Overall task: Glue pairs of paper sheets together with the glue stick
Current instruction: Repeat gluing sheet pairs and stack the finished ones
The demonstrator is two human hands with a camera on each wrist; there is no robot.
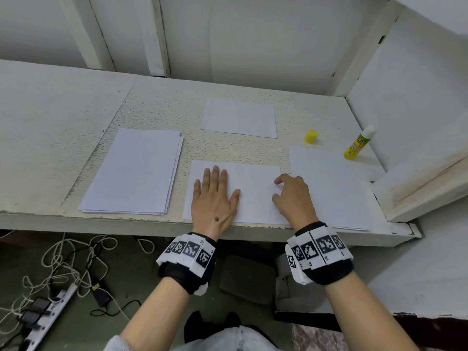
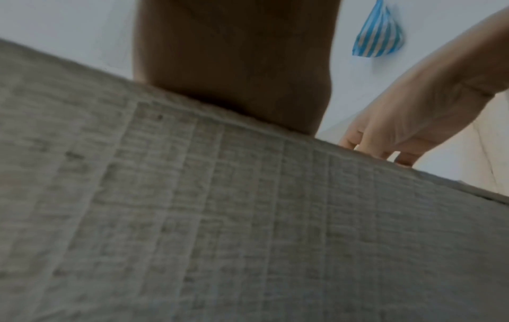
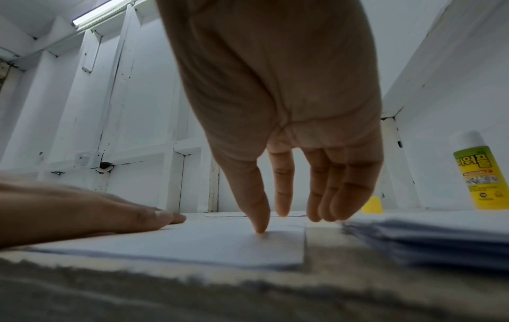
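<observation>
1. Left hand lies flat, palm down, on the left half of the front sheet; fingers straight and close together, thumb spread to the right, holding nothing.
2. Right hand is over the right edge of the same sheet, fingers pointing down and loosely together; in the right wrist view the thumb tip touches the paper, the other fingertips sit just past it. Nothing gripped.
3. Front sheet lies at the near edge of the white shelf, between the two hands' wrists.
4. Paper stack sits to the left of the front sheet, edges slightly fanned.
5. Right stack lies just beside the front sheet on the right, reaching the near edge.
6. Single sheet lies farther back, well apart from the hands.
7. Glue stick stands uncapped at the back right, leaning against the side wall, its base at the back corner of the right stack.
8. Yellow cap stands on the shelf left of the glue stick, apart from it.
9. Left wrist view: blurred, mostly the shelf edge.
</observation>
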